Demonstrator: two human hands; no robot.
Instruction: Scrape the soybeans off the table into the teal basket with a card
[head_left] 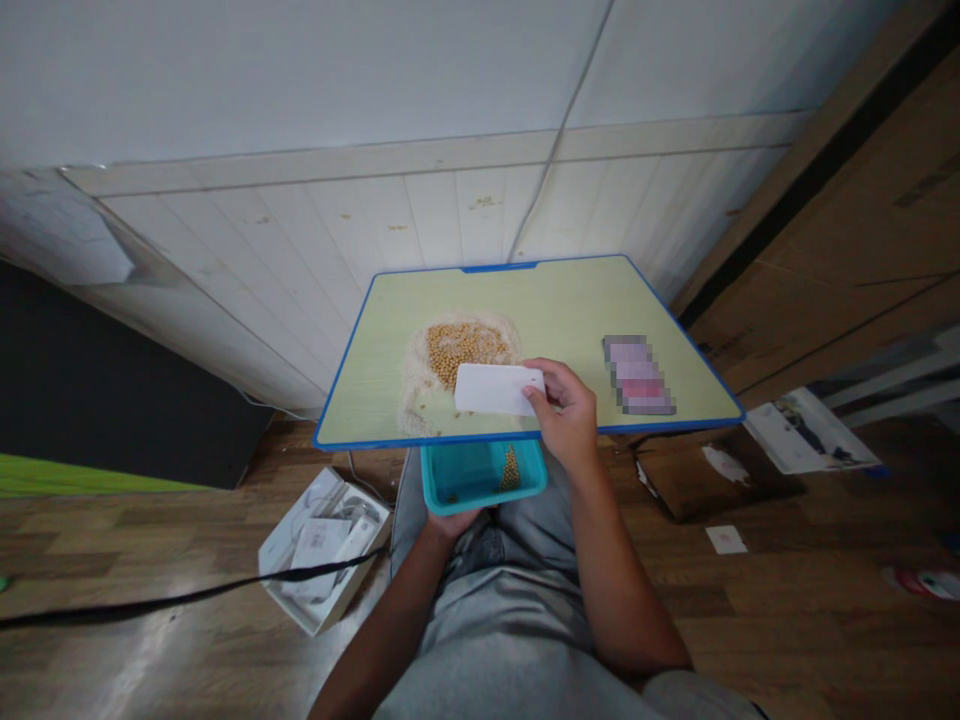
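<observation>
My right hand (568,405) grips the right end of a flat white rectangular plate (491,390), thumb on top. The plate is tilted at the near side of a heap of soybeans (459,348), which lie among pale rice-like grains (416,380) on the table. Just below the table's front edge, my left hand (454,522) holds a teal plastic bin (484,497) from underneath, over my lap. Its fingers are mostly hidden by the bin. Inside the bin, a small pile of soybeans (510,468) lies toward the right, with a few at the bottom left.
The folding table (570,300) has a pale green top and blue rim. A phone-like object (637,375), pixelated, lies on its right side. An open white box (326,550) with papers and cables stands on the floor at left, crossed by a black strap (187,597). Cardboard (847,230) rises at right.
</observation>
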